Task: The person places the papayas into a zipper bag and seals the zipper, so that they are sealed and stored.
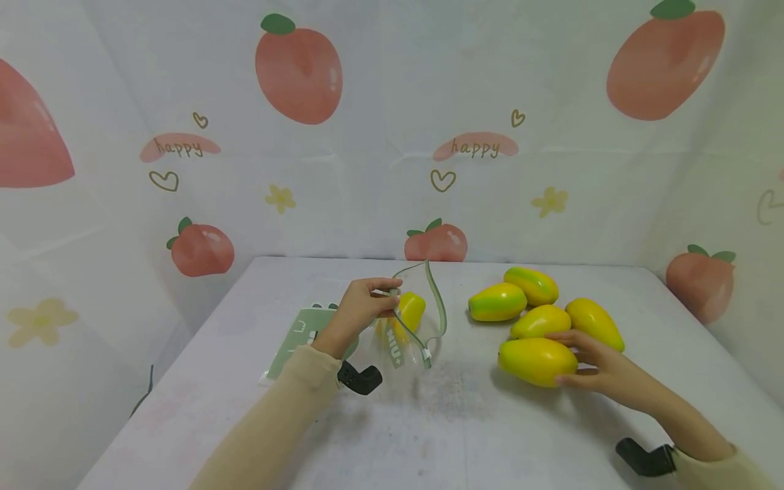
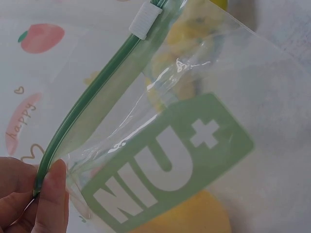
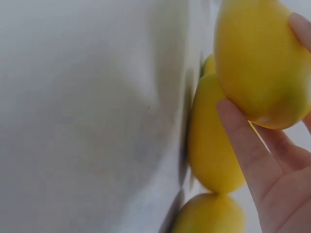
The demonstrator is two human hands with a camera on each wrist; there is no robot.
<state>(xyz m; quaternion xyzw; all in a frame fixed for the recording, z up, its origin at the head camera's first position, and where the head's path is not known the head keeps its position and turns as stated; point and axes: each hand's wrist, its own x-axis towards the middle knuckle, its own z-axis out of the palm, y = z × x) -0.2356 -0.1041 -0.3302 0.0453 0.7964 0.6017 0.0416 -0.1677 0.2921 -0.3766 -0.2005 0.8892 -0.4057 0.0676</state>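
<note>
Yellow fruit [image 1: 529,361] in right hand [image 1: 603,367]; clear bag [image 2: 167,158] pinched in left hand [image 1: 363,306].

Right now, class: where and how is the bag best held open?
Grip the bag by its green rim, likely best pinched from the left, where the left hand holds it: the rim is thin and its loop gapes, away from the white slider.
</note>
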